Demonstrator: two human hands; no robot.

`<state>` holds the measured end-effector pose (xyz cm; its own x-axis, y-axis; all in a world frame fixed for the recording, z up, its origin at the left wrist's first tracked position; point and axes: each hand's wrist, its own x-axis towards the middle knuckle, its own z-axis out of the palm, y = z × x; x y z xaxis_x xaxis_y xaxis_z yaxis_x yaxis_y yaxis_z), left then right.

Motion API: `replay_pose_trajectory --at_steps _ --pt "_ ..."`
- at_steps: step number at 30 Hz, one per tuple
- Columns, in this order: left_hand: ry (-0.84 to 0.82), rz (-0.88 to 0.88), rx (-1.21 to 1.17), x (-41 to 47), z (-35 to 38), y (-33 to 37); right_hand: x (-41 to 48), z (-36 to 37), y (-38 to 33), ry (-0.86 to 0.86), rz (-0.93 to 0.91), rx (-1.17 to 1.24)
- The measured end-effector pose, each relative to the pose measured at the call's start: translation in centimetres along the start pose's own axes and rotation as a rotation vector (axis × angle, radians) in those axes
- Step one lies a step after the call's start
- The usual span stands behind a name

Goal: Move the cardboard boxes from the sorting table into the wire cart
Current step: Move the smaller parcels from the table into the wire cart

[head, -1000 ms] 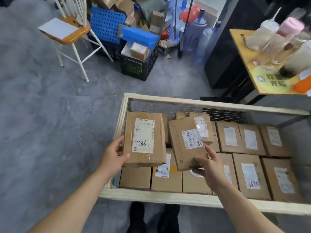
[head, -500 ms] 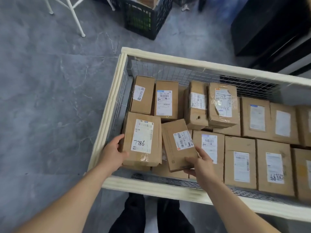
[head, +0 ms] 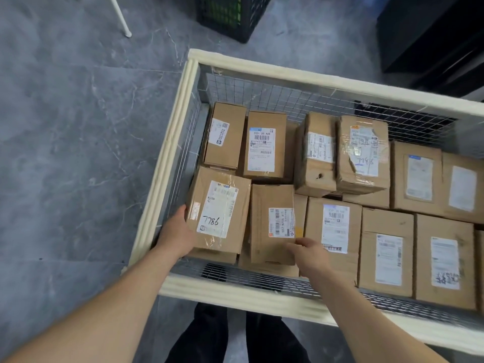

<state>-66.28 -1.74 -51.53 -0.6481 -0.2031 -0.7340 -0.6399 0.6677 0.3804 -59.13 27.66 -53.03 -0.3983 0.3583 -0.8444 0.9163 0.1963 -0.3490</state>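
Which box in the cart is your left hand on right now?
The box marked 7786 in black pen, at the near end beside the wire cart's left wall; the left hand grips its left side.
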Motion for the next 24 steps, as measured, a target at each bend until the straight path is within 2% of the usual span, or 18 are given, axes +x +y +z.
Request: replay_pose_trajectory --at_steps 5,11,15,24 --pt "0.003 -0.066 0.148 -0.1 0.1 -0.1 0.4 0.2 0.6 -0.045 0.047 -0.003" --pt "-0.032 -0.041 0.251 -1.2 -0.8 1.0 -1.1 -0.7 -0.4 -0.051 0.013 -0.075" --pt "-0.085 0.050 0.251 -2.9 -1.8 3.0 -2.7 -2.1 -1.6 -0.023 -0.020 -0.053" --pt "-0.021 0.375 0.422 -10.2 -7.0 10.4 -11.1 -6.7 -5.7 0.116 -0.184 -0.076"
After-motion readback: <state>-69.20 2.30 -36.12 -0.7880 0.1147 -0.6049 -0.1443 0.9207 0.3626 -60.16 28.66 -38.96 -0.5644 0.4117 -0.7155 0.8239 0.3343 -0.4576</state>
